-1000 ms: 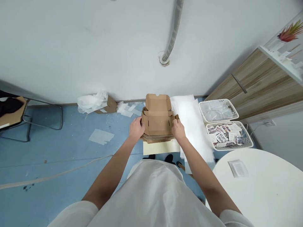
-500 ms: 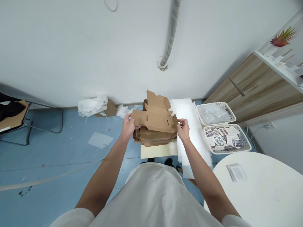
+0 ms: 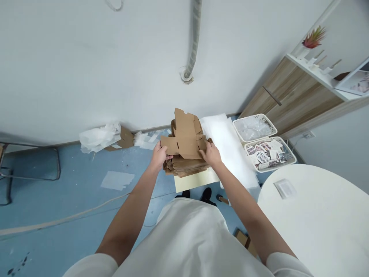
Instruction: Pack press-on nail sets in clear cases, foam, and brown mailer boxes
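Both hands hold a brown cardboard box blank, partly folded, its lid flap standing up at the back. My left hand grips its left side panel with fingers closed on the edge. My right hand presses on its right front side. The blank hovers just above a stack of flat cardboard blanks that rests on a pale yellow board on the blue floor.
A stack of white foam sheets lies right of the cardboard. Two white baskets hold clear bags and printed cards. A round white table with a small packet is at right. Crumpled wrapping lies by the wall, a chair frame at left.
The box was lifted off the stack and tilted, its side panels swung out. My right hand moved back onto its right front side. The view shifted left.
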The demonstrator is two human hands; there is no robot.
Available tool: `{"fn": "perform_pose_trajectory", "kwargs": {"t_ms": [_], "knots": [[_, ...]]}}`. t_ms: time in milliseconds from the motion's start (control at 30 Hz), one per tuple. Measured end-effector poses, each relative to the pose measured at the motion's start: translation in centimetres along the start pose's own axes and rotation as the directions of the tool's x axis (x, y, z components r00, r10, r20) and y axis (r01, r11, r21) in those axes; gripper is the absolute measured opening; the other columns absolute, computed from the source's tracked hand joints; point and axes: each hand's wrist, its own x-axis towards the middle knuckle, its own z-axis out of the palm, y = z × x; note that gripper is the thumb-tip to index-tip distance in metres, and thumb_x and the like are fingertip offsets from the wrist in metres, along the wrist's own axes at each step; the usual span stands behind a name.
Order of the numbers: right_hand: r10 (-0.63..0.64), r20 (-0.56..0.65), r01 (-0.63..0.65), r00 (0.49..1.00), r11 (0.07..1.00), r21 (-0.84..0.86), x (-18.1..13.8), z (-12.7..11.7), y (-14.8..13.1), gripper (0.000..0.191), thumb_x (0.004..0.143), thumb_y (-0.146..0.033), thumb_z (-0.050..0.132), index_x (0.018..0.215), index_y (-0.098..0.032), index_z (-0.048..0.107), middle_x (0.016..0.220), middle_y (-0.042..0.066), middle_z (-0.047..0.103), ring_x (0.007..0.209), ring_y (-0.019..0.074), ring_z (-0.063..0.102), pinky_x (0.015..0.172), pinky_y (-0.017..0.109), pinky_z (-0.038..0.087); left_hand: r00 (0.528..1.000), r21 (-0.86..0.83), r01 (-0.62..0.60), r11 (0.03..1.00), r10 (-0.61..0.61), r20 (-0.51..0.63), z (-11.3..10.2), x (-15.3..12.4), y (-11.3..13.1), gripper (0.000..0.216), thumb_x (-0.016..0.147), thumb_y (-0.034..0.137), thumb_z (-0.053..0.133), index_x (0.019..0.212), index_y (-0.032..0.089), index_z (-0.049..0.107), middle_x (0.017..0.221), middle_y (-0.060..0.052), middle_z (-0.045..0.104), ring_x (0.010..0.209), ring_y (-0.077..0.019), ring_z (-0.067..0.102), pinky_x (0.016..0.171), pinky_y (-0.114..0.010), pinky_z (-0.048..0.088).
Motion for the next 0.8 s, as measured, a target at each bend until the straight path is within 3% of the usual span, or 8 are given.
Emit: {"fn": "perform_pose_trajectory", "kwargs": {"t_ms": [100,200,367,533,667,800], "knots": [[0.113,0.035,-0.113,0.993,0.994,0.001,-0.3,0.0,-0.3,0.025,0.079,-0.021,0.041,0.101,-0.015,0.051,0.093,0.014,0.057,0.085,0.0263,0.055,0.069,0.036,0.042,0.994,-0.032,0.014,0.999,-0.010,0.109,-0.1,0.3,0.2,0.048,0.081,0.046,0.038,0.125,0.026,0.038,0.115,-0.009,0.056,0.090,-0.0178,0.060,0.066,-0.030,0.053],[0.169,-0.081,-0.159,0.982,0.979,0.125,-1.1,-0.8,-0.3,0.019,0.080,-0.021,0.037,0.091,-0.018,0.052,0.088,0.009,0.059,0.080,0.0223,0.055,0.065,0.032,0.041,0.984,-0.040,0.066,0.997,-0.059,0.166,0.3,0.6,0.1,0.057,0.082,0.058,0.030,0.126,0.022,0.038,0.121,-0.012,0.052,0.093,-0.0187,0.059,0.067,-0.030,0.052],[0.309,-0.230,-0.193,0.923,0.887,0.420,-4.0,-3.1,0.3,0.022,0.082,-0.029,0.032,0.091,-0.018,0.049,0.081,0.004,0.059,0.064,0.0147,0.053,0.060,0.027,0.040,0.980,-0.025,0.091,0.996,-0.085,0.181,2.5,1.0,-1.3,0.048,0.080,0.050,0.044,0.119,0.023,0.044,0.114,-0.010,0.057,0.088,-0.0163,0.060,0.067,-0.028,0.051],[0.473,-0.350,-0.235,0.808,0.804,0.546,-9.3,-6.4,2.0,0.018,0.080,-0.032,0.039,0.086,-0.019,0.050,0.081,0.003,0.061,0.063,0.0127,0.056,0.056,0.025,0.042,0.969,0.051,-0.047,0.998,0.034,0.245,6.4,-0.2,-1.0,0.048,0.079,0.039,0.051,0.123,0.022,0.043,0.122,-0.010,0.053,0.106,-0.0190,0.054,0.079,-0.031,0.049],[0.523,-0.430,-0.222,0.736,0.787,0.576,-14.9,-8.7,3.8,0.010,0.074,-0.030,0.048,0.075,-0.019,0.049,0.095,0.006,0.063,0.073,0.0139,0.059,0.056,0.025,0.046,0.877,-0.029,-0.189,0.982,0.182,0.445,11.2,-2.7,0.3,0.046,0.074,0.032,0.058,0.118,0.020,0.050,0.119,-0.009,0.055,0.107,-0.0199,0.053,0.089,-0.035,0.045],[0.601,-0.510,-0.264,0.615,0.766,0.585,-21.1,-10.0,6.2,0.009,0.073,-0.027,0.049,0.071,-0.019,0.047,0.103,0.008,0.063,0.081,0.0158,0.061,0.058,0.027,0.050,0.763,-0.045,-0.169,0.985,0.159,0.627,17.0,-5.9,0.0,0.052,0.071,0.030,0.061,0.119,0.018,0.049,0.112,-0.008,0.059,0.098,-0.0185,0.057,0.086,-0.035,0.046]]}}
